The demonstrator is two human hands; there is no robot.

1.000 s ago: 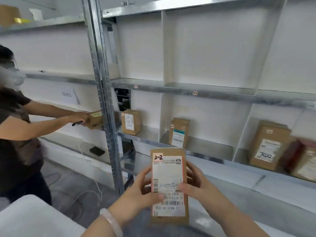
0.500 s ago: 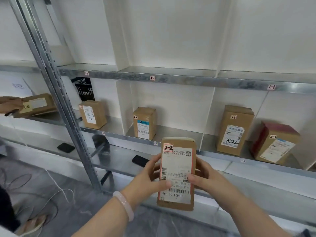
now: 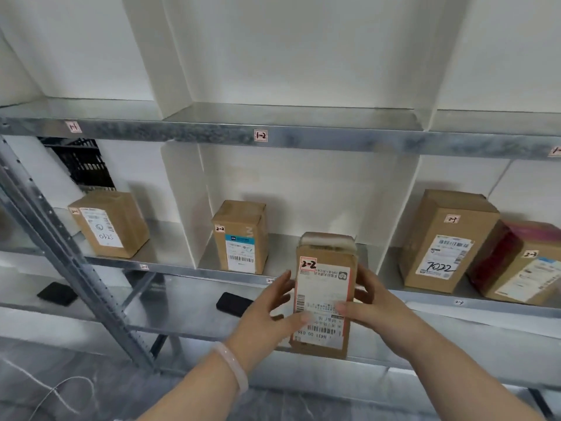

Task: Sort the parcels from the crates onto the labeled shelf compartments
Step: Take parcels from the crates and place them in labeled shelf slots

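Note:
A flat brown parcel [image 3: 323, 287] with a white shipping label and a red-edged tag reading 2-2 stands upright between both hands. My left hand [image 3: 267, 311] grips its left edge, thumb on the label. My right hand [image 3: 373, 302] grips its right edge. The parcel's top reaches the front lip of the middle compartment of the second shelf [image 3: 282, 259], where another box tagged 2-2 [image 3: 239, 238] stands to the left.
The compartment on the left holds a box [image 3: 109, 224]. The one on the right holds a tall box marked 7022 [image 3: 446, 241] and a red-taped box [image 3: 519, 265]. Two black devices [image 3: 233, 303] [image 3: 57, 294] lie on the shelf below. A metal upright [image 3: 69, 253] slants at left.
I have moved closer and to the right, so the shelf fills the view. The parcel has risen towards the middle compartment. The other person has dropped out of sight.

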